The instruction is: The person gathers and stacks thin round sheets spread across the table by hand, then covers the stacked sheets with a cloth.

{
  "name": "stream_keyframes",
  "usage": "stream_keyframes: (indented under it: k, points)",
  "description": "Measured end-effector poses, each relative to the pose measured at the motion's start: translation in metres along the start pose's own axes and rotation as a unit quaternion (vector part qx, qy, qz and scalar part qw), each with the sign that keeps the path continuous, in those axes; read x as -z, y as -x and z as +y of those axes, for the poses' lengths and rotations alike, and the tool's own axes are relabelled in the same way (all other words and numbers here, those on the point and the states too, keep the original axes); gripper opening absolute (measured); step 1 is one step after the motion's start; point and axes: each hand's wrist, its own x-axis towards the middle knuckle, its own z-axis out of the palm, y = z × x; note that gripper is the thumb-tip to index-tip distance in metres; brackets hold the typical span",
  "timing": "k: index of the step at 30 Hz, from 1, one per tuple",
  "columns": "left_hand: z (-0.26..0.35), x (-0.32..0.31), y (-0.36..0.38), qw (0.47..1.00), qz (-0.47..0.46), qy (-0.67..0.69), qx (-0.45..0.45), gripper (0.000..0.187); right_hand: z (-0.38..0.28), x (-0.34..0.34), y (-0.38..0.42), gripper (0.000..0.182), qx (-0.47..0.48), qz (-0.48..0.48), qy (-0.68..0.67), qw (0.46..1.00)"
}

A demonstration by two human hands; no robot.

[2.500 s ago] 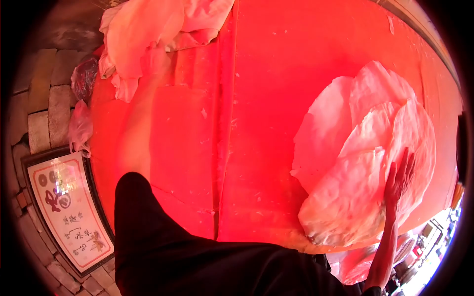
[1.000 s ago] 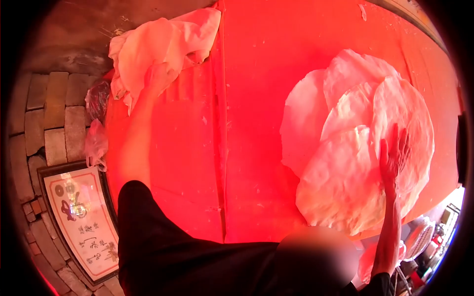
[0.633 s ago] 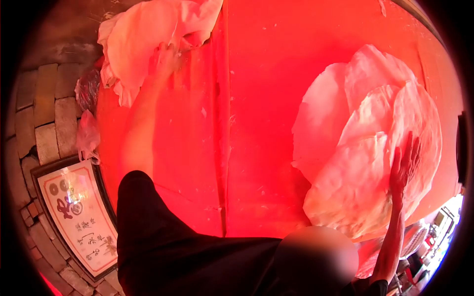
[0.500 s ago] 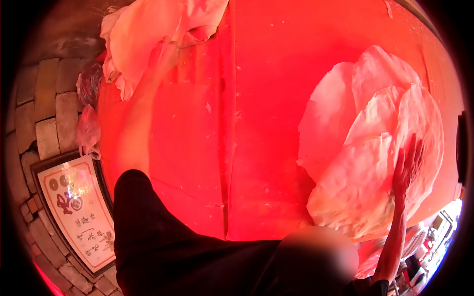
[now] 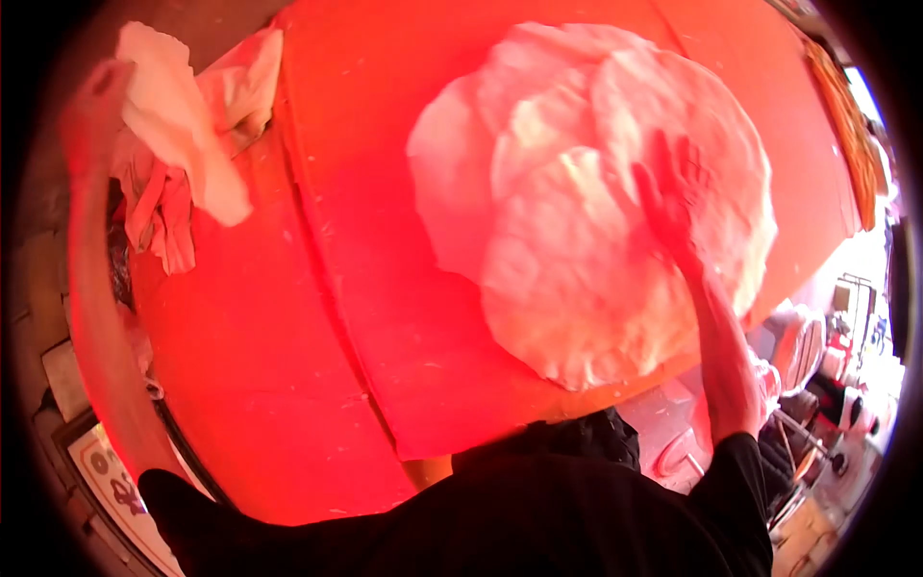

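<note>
Far out at the upper left, my left hand (image 5: pixel 101 88) is closed on the edge of a thin, pale flatbread (image 5: pixel 171 111), raised and hanging as a long limp strip. Under and beside it, a crumpled pile of the same sheets (image 5: pixel 240 82) lies at the table's left end. My right hand (image 5: pixel 676 188) rests flat, fingers spread, on a broad stack of large round flatbreads (image 5: pixel 577 260). Their edges overlap in uneven folds.
A red-covered table (image 5: pixel 385 317) spans the view, with a seam across it and scattered crumbs. Below its left edge stands a framed sheet with writing (image 5: pixel 115 490). A stool-like metal frame (image 5: pixel 808 438) and other goods are at the lower right.
My left hand has gone from lying on the left pile to lifting a sheet outward. The view has turned rightward; my right hand stays on the stack, slightly further in.
</note>
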Motion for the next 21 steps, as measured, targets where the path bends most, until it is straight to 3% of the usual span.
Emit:
stream_keyframes:
  k: [3,6,10,14,16,18,21]
  points:
    - [0.167,0.014,0.026,0.964,0.160,0.212,-0.029,0.024,0.008,0.012,0.002,0.038,-0.020,0.008,-0.048,0.999]
    - [0.189,0.011,0.041,0.913,0.066,0.386,-0.117,0.034,0.022,0.032,0.011,0.035,-0.052,0.025,-0.137,0.989]
    - [0.203,-0.066,0.122,0.905,-0.065,0.413,-0.076,0.031,0.042,0.074,0.053,0.032,-0.098,0.063,-0.252,0.961]
    - [0.185,-0.176,0.250,0.889,-0.250,0.384,0.009,0.031,0.069,0.094,0.151,0.028,-0.097,0.062,-0.199,0.973]
    - [0.157,-0.201,0.288,0.879,-0.283,0.378,0.058,0.031,0.071,0.091,0.197,0.030,-0.115,0.049,-0.190,0.974]
    - [0.108,-0.210,0.299,0.884,-0.244,0.378,0.126,0.032,0.058,0.094,0.229,0.032,-0.141,0.015,-0.152,0.978]
    - [0.000,-0.216,0.276,0.903,-0.107,0.359,0.213,0.028,0.051,0.074,0.268,0.042,-0.138,-0.021,-0.111,0.984]
